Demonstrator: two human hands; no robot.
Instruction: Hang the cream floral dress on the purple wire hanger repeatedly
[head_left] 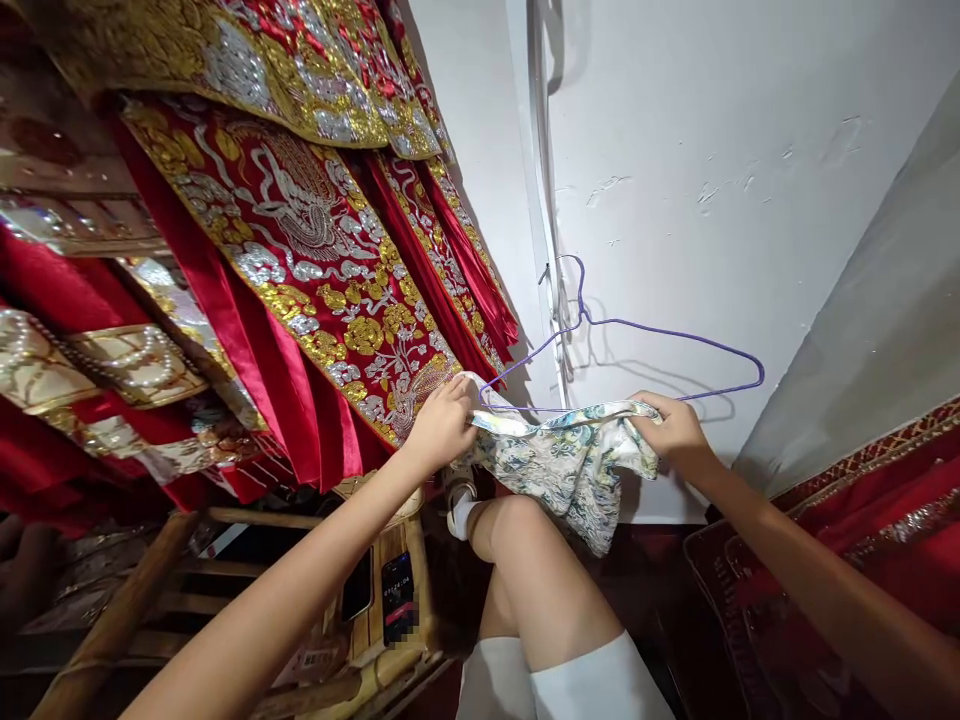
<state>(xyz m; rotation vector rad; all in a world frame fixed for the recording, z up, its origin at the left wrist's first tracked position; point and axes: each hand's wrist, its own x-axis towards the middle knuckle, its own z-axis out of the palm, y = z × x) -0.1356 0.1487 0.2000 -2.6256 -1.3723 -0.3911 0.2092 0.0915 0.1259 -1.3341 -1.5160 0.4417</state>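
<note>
White plastered wall, scuffed in places, carries a vertical white pipe [541,150]; a thin purple wire hanger [660,330] is hooked on a fitting at that pipe. To its left hang red satin robes [315,260], stiff with raised gold and silver embroidery, some edged with pearl beading.

Work status, as judged: the hanger is up, and the floral cloth [570,465] sits level with its lower bar, stretched between both hands. Whether the cloth passes over the bar or lies only in front of it cannot be told. It does not yet hang free.

The left hand [442,425] is closed, pinching the cloth's left end. The right hand [675,430] is closed on the right end, fingers curled over the edge.

Cloth: thin, soft, crumpled, blue-green print on cream, sagging in folds above the person's bare knee [517,540]. Below left, a phone [397,595] lies on a bamboo stool [420,560].
</note>
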